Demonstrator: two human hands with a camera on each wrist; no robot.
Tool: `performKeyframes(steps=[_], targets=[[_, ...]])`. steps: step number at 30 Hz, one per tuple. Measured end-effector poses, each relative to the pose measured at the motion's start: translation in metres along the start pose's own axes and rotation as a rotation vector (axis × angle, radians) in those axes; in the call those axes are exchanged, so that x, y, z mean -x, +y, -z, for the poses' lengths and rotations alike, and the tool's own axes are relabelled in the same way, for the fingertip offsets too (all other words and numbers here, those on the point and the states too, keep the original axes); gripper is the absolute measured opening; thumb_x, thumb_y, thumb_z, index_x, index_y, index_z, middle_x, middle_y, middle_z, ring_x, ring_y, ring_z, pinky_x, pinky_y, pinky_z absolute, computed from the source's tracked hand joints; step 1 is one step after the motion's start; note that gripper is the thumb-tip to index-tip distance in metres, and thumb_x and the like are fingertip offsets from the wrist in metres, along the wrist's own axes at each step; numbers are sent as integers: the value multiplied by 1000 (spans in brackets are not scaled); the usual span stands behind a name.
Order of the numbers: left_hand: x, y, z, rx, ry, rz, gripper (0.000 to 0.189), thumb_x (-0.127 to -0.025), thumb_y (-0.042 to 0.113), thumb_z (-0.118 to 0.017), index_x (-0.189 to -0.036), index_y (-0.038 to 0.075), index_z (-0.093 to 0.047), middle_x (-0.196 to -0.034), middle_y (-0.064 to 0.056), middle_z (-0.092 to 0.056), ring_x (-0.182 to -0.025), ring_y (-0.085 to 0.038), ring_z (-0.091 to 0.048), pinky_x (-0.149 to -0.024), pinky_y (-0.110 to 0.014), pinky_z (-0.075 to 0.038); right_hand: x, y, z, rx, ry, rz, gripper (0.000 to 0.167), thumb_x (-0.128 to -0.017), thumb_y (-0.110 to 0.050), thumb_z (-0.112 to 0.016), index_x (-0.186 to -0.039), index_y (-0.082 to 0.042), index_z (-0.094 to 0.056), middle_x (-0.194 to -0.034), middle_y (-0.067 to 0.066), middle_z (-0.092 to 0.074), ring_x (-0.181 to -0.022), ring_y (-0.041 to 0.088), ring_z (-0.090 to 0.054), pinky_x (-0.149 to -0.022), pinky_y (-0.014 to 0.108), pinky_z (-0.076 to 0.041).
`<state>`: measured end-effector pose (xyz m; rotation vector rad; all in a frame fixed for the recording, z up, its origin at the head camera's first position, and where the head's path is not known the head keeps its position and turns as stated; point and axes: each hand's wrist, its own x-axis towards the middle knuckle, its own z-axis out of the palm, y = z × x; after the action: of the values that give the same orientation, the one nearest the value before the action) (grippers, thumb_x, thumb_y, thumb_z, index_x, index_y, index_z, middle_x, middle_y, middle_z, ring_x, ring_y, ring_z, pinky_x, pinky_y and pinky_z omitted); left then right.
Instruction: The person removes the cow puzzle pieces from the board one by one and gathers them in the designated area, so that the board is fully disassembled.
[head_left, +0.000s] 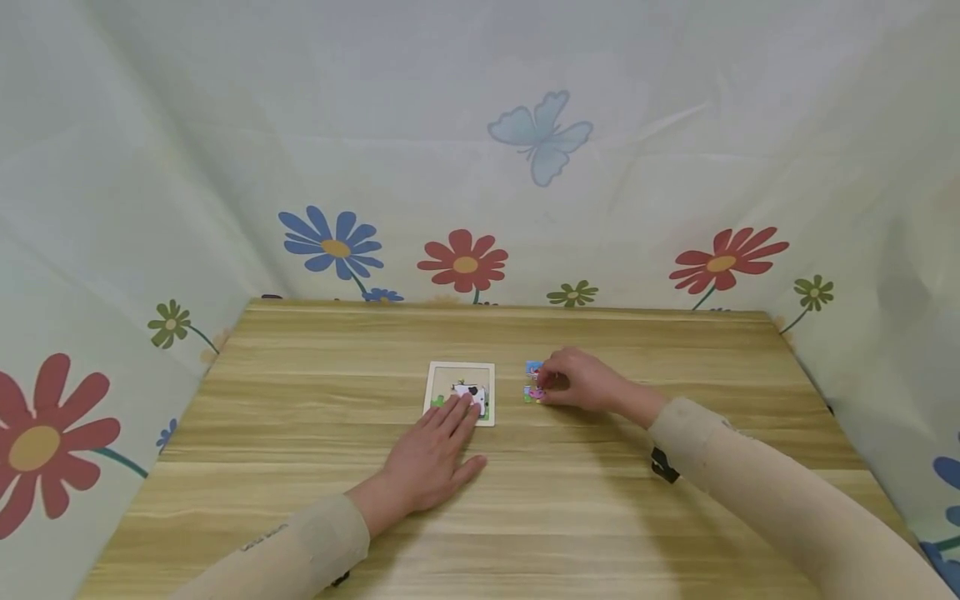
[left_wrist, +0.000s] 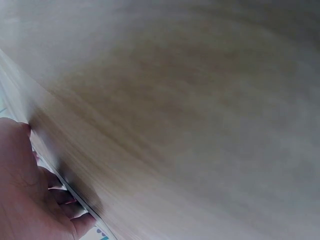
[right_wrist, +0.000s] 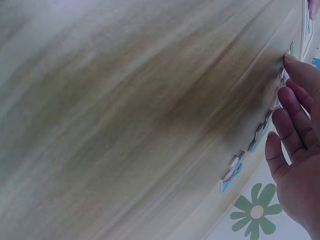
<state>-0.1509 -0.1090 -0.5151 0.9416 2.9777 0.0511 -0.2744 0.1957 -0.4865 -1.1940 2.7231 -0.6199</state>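
A square puzzle tray (head_left: 461, 364) with a pale border lies flat on the wooden table. In its lower part are puzzle pieces (head_left: 477, 392) printed with a black-and-white animal and some green. My left hand (head_left: 429, 467) rests palm down, with its straight fingers on the tray's near part, hiding some of it. To the right of the tray, my right hand (head_left: 581, 382) pinches a small colourful puzzle piece (head_left: 535, 392) between thumb and fingers at table level. A blue puzzle piece (head_left: 533, 366) lies just beyond it. In the right wrist view, loose pieces (right_wrist: 232, 172) lie near the curled fingers.
The wooden table (head_left: 585, 517) reaches back to a pale curtain (head_left: 390, 150) printed with flowers and a butterfly. Curtain also stands along the left and right sides. Dark straps (head_left: 664, 465) show under the forearms.
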Motion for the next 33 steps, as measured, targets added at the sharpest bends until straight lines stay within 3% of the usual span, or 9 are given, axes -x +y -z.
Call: performKeyframes(steps=[19, 33], targets=[[0, -1, -2, -5, 3, 3, 77, -113, 57, -39, -168, 4, -31, -175, -18, -26, -161, -36, -26, -129, -51, -28, 5, 0, 0, 7, 23, 26, 12, -92, -19, -86, -97, -13, -77, -95, -1, -70, -93, 17, -62, -92, 43, -52], [0, -1, -2, 17, 9, 0, 76, -112, 55, -41, -168, 3, -32, -175, -19, -26, -161, -37, -27, -129, -52, -29, 3, -1, 0, -9, 2, -29, 16, -92, -22, -86, -100, -12, -77, -94, -3, -68, -91, 14, -61, -89, 40, -53]])
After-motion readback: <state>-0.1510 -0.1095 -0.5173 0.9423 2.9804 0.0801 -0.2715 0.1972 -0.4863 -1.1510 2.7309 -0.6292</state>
